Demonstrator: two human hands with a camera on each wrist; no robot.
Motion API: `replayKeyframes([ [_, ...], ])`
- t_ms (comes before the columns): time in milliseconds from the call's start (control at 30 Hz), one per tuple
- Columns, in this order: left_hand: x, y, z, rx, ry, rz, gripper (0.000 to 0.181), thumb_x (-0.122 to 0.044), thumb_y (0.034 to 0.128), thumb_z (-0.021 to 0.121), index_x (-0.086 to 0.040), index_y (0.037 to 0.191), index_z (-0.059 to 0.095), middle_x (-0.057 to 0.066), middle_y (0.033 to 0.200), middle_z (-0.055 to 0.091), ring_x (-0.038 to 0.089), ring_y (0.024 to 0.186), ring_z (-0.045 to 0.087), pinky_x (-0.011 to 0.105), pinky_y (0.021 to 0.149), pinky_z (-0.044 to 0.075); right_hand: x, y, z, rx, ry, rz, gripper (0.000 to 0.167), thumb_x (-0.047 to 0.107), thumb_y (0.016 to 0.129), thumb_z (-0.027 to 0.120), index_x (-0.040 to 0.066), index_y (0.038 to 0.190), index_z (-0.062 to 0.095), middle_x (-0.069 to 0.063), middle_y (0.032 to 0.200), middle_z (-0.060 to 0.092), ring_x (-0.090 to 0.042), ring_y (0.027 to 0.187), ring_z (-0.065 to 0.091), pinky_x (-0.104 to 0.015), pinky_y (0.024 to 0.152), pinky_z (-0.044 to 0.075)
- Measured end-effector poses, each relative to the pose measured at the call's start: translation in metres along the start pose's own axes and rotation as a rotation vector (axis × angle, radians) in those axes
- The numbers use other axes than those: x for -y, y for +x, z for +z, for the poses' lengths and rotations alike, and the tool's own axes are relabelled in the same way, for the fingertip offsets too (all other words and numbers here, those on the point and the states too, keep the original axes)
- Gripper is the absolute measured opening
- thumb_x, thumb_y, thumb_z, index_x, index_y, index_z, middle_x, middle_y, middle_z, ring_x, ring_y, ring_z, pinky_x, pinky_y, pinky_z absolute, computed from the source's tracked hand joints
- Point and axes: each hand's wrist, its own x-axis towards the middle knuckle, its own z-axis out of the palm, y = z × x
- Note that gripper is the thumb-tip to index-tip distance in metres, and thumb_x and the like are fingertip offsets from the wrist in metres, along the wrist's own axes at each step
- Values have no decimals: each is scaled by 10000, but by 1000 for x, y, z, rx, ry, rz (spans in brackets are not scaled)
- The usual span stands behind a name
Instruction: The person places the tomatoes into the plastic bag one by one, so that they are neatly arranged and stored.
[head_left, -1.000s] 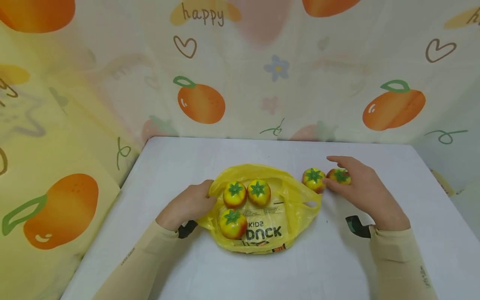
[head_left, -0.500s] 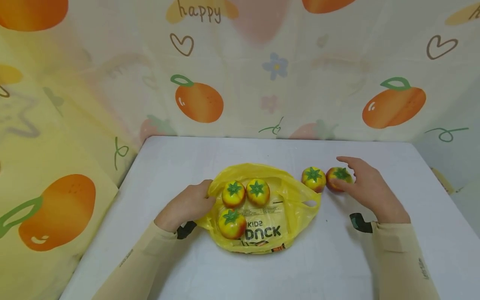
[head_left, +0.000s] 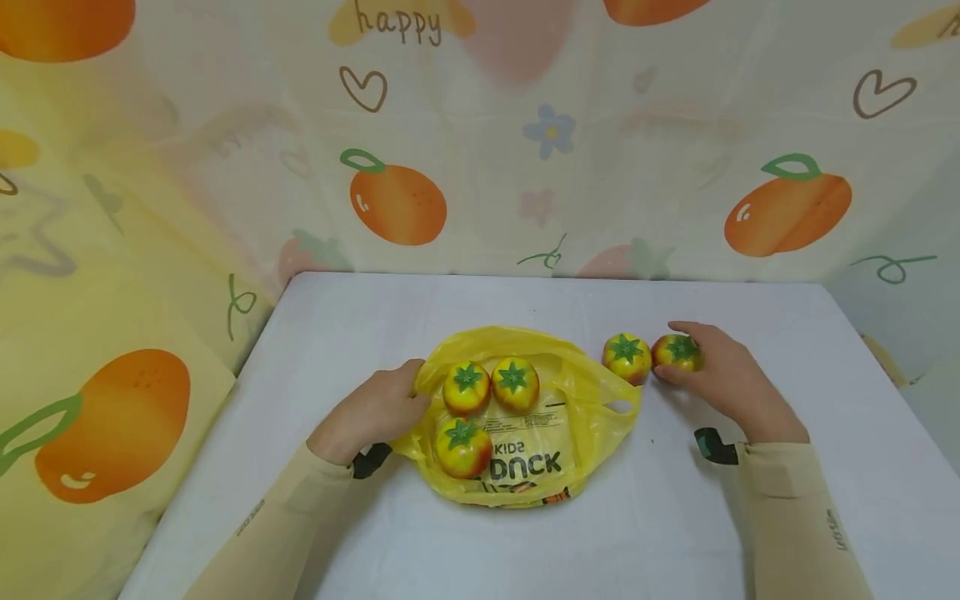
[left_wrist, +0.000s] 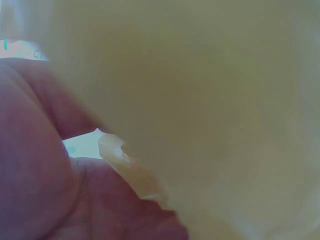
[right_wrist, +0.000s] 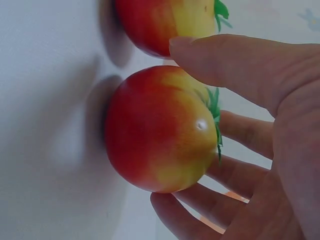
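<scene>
in the head view, the left hand (head_left: 378, 407) pinches the edge of the yellow bag (head_left: 591, 425), in which three red-yellow fruits (head_left: 464, 450) lie, while the right hand (head_left: 726, 373) curves around the outer fruit (head_left: 675, 353) on the white table (head_left: 540, 554), just beside another fruit (head_left: 627, 358). in the left wrist view, the blurred bag covers most. in the right wrist view, the outer fruit is between thumb and fingers, but whether they grip it, i cannot tell.

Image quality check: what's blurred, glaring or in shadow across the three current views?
Head: fairly crisp, soft shadows on the white table; left wrist: the yellow bag fills most of the picture, badly out of focus; right wrist: nearer fruit reasonably sharp, with a small glare spot and soft shadow beside it.
</scene>
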Motion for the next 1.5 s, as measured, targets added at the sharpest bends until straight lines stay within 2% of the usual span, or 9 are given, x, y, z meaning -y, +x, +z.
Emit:
replayKeyframes([
  [333,1,0,1,2,1,17,595,-225,1061,517,-12,1607,413,147,1218,702,211,805,622,371,831,542,-2,3,7,-5,-14,-7,786,370,979,783,31,1603,444,-322,1615,444,-534,1442,434,-747,1178,365],
  [567,0,0,2,5,7,4,587,-228,1060,511,-21,1602,421,136,1186,702,214,793,617,367,818,532,-3,3,10,-1,-21,12,758,343,984,781,37,1595,453,-321,1607,453,-535,1424,449,-750,1169,375],
  [800,-1,1,2,7,7,9,568,-215,1054,513,-18,1582,436,137,1164,699,218,796,618,353,791,528,-3,2,8,-5,-33,16,749,354,990,774,45,1594,458,-320,1600,463,-535,1417,456,-748,1162,386],
  [1033,-1,1,3,-3,16,20,572,-213,1062,509,-5,1588,430,148,1190,703,211,797,620,358,805,533,-2,-2,-1,-8,-25,60,778,404,994,761,86,1622,429,-308,1614,443,-521,1403,441,-753,1134,416],
  [1300,-1,0,2,-10,9,24,538,-204,1056,514,-1,1552,457,128,1116,706,212,780,622,336,744,514,12,-9,-13,-56,-37,11,782,328,996,774,62,1634,408,-310,1618,437,-508,1369,454,-745,1122,428],
  [1500,-2,-1,2,-6,4,17,532,-205,1052,518,-6,1543,462,137,1142,708,214,789,628,342,753,525,27,-18,-19,-70,-26,-37,785,383,1001,766,91,1639,415,-281,1615,455,-486,1358,473,-726,1101,451],
])
